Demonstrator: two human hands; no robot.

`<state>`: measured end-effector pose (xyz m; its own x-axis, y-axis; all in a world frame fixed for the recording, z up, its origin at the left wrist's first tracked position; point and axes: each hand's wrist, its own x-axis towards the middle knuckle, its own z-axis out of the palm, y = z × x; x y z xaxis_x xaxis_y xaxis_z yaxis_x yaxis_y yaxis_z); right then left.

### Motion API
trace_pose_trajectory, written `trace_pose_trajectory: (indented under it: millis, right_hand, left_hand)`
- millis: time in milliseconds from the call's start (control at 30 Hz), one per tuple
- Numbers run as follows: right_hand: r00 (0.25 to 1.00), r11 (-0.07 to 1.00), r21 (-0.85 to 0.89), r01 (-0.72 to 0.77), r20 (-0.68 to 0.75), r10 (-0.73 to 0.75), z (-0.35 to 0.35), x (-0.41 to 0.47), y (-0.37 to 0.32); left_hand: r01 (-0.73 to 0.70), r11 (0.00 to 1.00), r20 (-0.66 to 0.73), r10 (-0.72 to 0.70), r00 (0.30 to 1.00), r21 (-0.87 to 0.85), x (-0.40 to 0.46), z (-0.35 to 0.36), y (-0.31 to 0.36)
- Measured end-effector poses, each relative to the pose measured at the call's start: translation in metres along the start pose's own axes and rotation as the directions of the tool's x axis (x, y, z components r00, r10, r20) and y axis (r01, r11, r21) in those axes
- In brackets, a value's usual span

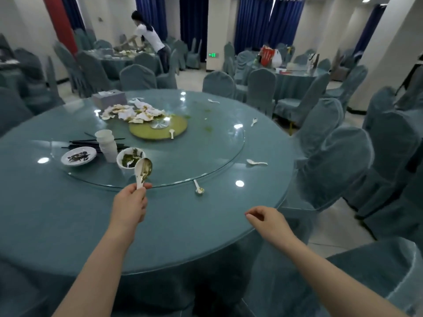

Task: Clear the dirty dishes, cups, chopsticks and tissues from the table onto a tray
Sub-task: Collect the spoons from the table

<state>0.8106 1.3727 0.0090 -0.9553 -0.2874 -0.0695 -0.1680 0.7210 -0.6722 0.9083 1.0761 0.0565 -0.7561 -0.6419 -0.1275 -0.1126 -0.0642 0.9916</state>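
A banquet hall's round teal table (206, 225) fills the frame. At centre, the left hand (130, 207) pinches a soiled soup spoon (143, 171) beside the dirty bowl (130, 157); the right hand (266, 219) hangs loosely curled, holding nothing. Best lower the spoon gently into the bowl, level to avoid drips.

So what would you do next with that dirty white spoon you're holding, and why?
Probably lower the dirty white ceramic spoon, gripped by the left hand, into the white bowl with green residue just beyond it. That gathers the dirty pieces together, and no tray is in view. The right hand holds nothing.
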Motion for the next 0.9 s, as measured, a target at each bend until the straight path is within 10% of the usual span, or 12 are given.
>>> trace_pose_trajectory:
  millis: [400, 733, 900]
  right_hand:
    - [0.861, 0.74, -0.504, 0.445, 0.469, -0.198, 0.086, 0.197, -0.023]
    - [0.619, 0.344, -0.524, 0.779, 0.732, -0.286, 0.159, 0.295, -0.003]
    - [0.584, 0.397, -0.451, 0.799, 0.739, -0.335, 0.169, 0.309, 0.016]
  left_hand:
    - [0.025, 0.983, -0.211, 0.014, 0.977, 0.18, 0.058, -0.014, 0.007]
    - [0.22, 0.935, -0.333, -0.121, 0.935, 0.278, 0.123, 0.016, -0.004]
    - [0.272, 0.906, -0.286, -0.179, 0.941, 0.326, 0.152, 0.044, -0.016]
